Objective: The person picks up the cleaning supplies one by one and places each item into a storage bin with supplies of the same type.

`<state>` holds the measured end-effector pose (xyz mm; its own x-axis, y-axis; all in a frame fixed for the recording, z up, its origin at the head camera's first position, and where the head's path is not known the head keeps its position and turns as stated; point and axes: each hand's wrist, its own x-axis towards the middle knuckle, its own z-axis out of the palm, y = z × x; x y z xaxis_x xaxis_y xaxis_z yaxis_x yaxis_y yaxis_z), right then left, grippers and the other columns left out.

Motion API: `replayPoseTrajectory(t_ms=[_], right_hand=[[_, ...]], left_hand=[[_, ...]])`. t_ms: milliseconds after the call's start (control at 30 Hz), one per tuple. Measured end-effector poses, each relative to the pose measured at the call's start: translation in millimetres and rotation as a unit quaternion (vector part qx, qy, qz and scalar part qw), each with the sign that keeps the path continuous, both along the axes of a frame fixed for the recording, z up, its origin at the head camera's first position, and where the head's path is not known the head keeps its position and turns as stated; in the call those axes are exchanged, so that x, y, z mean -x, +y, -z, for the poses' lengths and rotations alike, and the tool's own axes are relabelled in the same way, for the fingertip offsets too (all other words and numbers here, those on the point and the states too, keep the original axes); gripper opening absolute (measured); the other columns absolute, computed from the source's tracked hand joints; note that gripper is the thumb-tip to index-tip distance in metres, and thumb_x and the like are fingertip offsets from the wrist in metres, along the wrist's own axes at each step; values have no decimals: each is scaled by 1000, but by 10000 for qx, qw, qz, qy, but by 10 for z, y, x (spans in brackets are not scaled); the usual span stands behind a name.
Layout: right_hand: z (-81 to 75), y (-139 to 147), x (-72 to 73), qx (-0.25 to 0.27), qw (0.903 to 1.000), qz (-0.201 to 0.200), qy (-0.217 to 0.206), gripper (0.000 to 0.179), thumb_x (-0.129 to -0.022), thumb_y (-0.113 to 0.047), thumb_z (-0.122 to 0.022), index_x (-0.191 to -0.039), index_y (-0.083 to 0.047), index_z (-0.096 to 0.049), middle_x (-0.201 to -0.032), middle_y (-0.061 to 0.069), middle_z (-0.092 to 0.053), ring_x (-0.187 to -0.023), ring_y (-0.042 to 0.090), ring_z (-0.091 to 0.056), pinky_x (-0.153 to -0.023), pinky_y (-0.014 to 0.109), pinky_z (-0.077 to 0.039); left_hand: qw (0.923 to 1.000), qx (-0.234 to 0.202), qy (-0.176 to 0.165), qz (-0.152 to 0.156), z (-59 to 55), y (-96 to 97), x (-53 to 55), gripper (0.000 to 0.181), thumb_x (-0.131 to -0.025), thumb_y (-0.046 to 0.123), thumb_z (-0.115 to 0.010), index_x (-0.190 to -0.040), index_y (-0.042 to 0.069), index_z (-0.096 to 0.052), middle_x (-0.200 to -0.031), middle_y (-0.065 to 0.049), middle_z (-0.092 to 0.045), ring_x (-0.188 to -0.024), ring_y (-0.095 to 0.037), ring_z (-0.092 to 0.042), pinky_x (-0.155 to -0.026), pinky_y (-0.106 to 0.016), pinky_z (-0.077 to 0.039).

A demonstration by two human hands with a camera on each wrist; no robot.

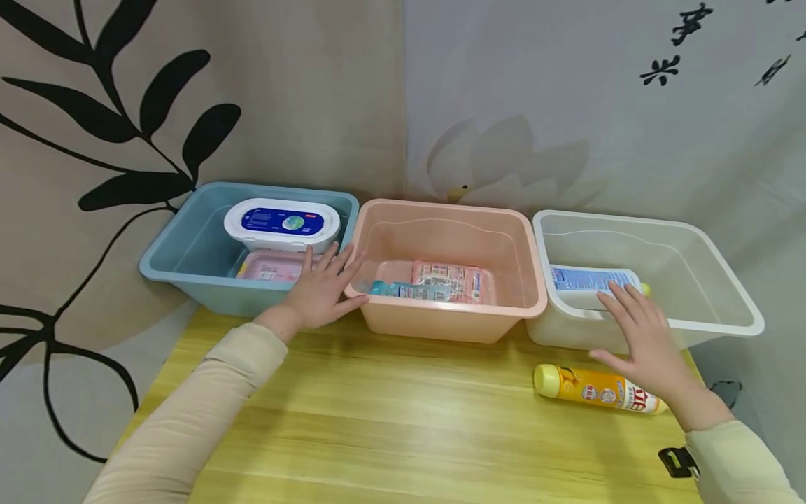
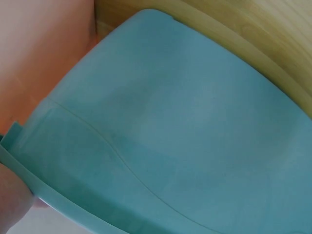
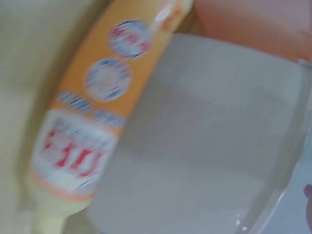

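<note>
My left hand [image 1: 320, 288] reaches over the front right corner of the blue bin [image 1: 217, 295], fingers extended and thumb toward the pink bin. Inside that bin are a white oval-lidded tub [image 1: 283, 222] with a dark blue label and a pink pack [image 1: 271, 267], partly covered by my fingers. Over the front of the white bin [image 1: 724, 294], my right hand [image 1: 648, 343] is spread, overlapping a white bottle with a blue label [image 1: 592, 278]. An orange bottle with a yellow cap [image 1: 588, 387] lies on the table beneath this hand, its far end near my wrist.
Between the two stands the pink bin [image 1: 441, 318], holding a clear-and-blue bottle [image 1: 409, 290] and a red-printed pack [image 1: 462, 276]. All three bins line the back of the wooden table [image 1: 378, 413], against a printed curtain [image 1: 315, 91]. A small black object [image 1: 676, 462] sits by my right sleeve.
</note>
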<state>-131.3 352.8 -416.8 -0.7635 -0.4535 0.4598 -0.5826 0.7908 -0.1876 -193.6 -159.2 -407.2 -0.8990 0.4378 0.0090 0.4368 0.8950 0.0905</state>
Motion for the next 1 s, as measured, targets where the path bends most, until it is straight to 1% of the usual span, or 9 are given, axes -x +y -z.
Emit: replayPoseTrajectory(t_ms=[167,333,400,467,600,700,767,833,1000], right_hand=[[93,232,-224,-17,9994,319,154,90,-82,-77,-33,-146,-13,-32,-156,12,-18,-141,40,-12,-113,60,-1],[211,427,-388,95,9984,561,-49,93,-80,-79,-35,-144,-12,-33,-156,14,-18,-141,40,-13,-110,65,-4],[272,495,-429,152,9978,628,-170,94,-79,-78,-40,-144,-11,-34,-155,16,-18,-140,40,-14,-109,66,-5],[337,556,-465,167,9969,704,-318,94,-77,-75,-48,-143,-10,-34,-154,18,-18,-140,40,-15,-108,67,-6],[467,680,-545,183,9933,866,-742,96,-70,-56,-72,-144,-9,-33,-152,23,-20,-136,48,-18,-106,70,-8],[561,764,-588,197,9880,1023,-1144,100,-65,-39,-80,-146,-10,-30,-151,25,-20,-130,56,-21,-100,76,-10],[621,810,-598,194,9840,1122,-1373,100,-65,-33,-81,-147,-10,-28,-150,27,-20,-128,58,-21,-96,78,-12],[674,844,-593,204,9803,1206,-1551,99,-67,-32,-81,-147,-9,-27,-148,30,-22,-126,59,-22,-93,79,-14],[774,890,-564,80,9720,1421,-1870,98,-68,-33,-80,-146,-7,-26,-144,34,-25,-124,58,-27,-84,77,-26]], left_hand=[[10000,-25,55,52,22,15,0,79,-91,59,-41,-152,17,-14,-158,-13,-10,-144,-39,-6,-110,-65,5],[9998,-98,128,138,7,19,-3,78,-91,56,-45,-151,15,-15,-157,-14,-12,-145,-37,-9,-109,-67,3],[9997,-109,159,174,-1,13,-5,78,-91,55,-46,-151,14,-16,-158,-13,-12,-145,-36,-10,-109,-67,2],[9995,-91,214,204,-2,5,-3,78,-91,54,-47,-151,13,-17,-158,-12,-13,-145,-35,-12,-110,-67,1],[9992,-93,265,291,12,8,3,77,-92,52,-47,-150,11,-19,-157,-11,-16,-145,-33,-13,-111,-65,0],[9989,-115,294,339,24,12,10,77,-92,51,-48,-150,10,-19,-157,-11,-17,-145,-32,-14,-111,-64,-1],[9988,-151,300,349,28,10,16,76,-92,52,-47,-150,10,-20,-157,-11,-17,-145,-32,-14,-111,-64,-1],[9988,-149,321,347,34,4,23,76,-92,52,-46,-150,10,-20,-157,-11,-17,-145,-32,-14,-111,-64,-2],[9988,-143,316,335,42,-10,28,76,-93,55,-42,-150,11,-19,-157,-12,-17,-144,-33,-15,-111,-64,-3]])
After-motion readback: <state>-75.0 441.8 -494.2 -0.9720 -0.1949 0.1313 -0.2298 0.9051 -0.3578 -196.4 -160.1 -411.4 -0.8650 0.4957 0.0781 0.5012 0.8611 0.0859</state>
